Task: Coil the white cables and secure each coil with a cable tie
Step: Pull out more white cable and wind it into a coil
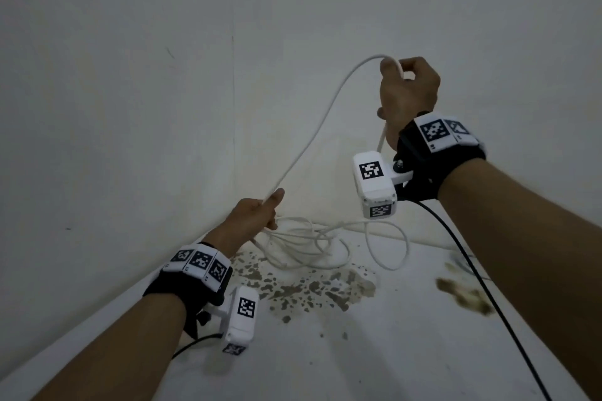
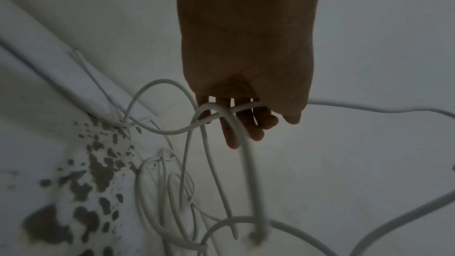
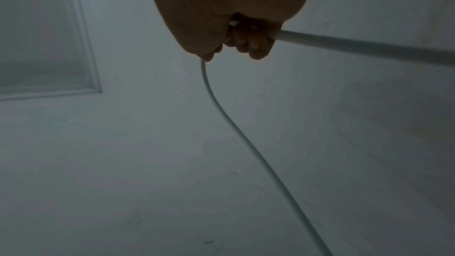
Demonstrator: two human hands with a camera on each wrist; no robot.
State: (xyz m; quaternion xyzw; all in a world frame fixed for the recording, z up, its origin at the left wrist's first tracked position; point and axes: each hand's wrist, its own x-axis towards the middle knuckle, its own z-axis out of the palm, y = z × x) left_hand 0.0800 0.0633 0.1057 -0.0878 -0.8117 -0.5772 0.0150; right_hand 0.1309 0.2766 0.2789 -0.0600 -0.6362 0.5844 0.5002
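White cable (image 1: 312,137), uniform, no markings; its loose loops on the floor (image 1: 374,352) likewise white. Floor off-white, mottled with olive-brown blotches just beside the loops, plus one larger yellowish-brown smear to their right. Wall (image 1: 130,75) behind the loops pale grey-white. Wrist bands (image 1: 182,290) black, carrying white tiles printed with black-and-white square code patterns. Wrist cameras (image 1: 374,182) white, same code pattern. Thin lead (image 1: 472,273) right of the loops black.
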